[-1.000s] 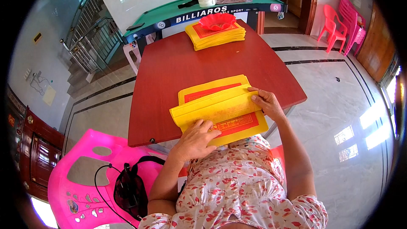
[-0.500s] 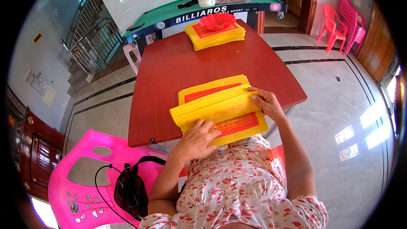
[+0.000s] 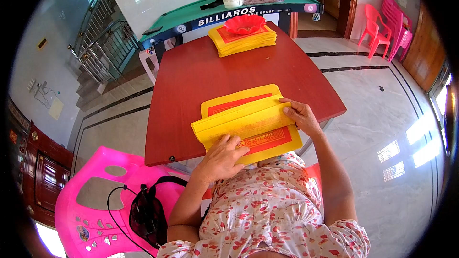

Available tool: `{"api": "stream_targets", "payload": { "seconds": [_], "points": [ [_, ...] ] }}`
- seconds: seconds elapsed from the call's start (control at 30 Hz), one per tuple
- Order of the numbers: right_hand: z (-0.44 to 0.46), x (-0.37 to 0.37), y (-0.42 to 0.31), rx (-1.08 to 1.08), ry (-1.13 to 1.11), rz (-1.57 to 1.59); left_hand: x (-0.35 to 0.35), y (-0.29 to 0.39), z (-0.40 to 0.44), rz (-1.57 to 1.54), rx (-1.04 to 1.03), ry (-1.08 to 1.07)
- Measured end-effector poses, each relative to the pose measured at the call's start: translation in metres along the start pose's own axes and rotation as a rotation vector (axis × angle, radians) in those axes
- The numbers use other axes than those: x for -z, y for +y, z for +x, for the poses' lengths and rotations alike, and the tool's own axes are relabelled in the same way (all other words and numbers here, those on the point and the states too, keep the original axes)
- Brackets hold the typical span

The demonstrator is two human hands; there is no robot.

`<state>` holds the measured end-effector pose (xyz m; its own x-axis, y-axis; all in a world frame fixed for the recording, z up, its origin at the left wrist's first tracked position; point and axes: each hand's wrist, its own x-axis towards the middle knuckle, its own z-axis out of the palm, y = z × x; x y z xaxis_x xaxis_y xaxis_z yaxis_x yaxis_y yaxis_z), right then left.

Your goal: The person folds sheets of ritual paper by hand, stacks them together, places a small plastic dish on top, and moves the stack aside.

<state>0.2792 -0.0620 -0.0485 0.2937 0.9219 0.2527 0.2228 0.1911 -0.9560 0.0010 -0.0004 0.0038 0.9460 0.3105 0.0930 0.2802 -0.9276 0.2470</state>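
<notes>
One length of folded yellow paper (image 3: 239, 118) lies over red-panelled yellow sheets (image 3: 282, 150) at the near edge of one red-topped table (image 3: 191, 76). Right hand (image 3: 303, 117): thumb and fingers clamped on the fold's right end. Left hand (image 3: 219, 156): against the lower edge; grip closure cannot be determined. One red scalloped bowl (image 3: 245, 25), contents indistinct, sits on one yellow paper stack (image 3: 246, 46).

Surface: red-brown table (image 3: 191, 79), smooth top, rounded sides. Far end: thick stack of yellow paper (image 3: 246, 48), edges slightly uneven. Near side: yellow sheets (image 3: 239, 123) with red printed panels, partly folded over, jutting past the near edge. Near left corner: small dark spot (image 3: 172, 158), possibly a fitting
</notes>
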Motion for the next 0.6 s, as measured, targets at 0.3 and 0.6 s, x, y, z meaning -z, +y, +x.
{"api": "stream_targets", "payload": {
  "seconds": [0.3,0.6],
  "points": [
    [0.0004,0.0005,0.0010,0.024,-0.001,-0.017,-0.0017,-0.0009,0.0005,0.008,-0.021,0.021],
    [0.0008,0.0011,0.0037,0.021,-0.006,-0.022,-0.0036,-0.0006,0.0015,0.021,-0.027,0.035]
  ]
}}
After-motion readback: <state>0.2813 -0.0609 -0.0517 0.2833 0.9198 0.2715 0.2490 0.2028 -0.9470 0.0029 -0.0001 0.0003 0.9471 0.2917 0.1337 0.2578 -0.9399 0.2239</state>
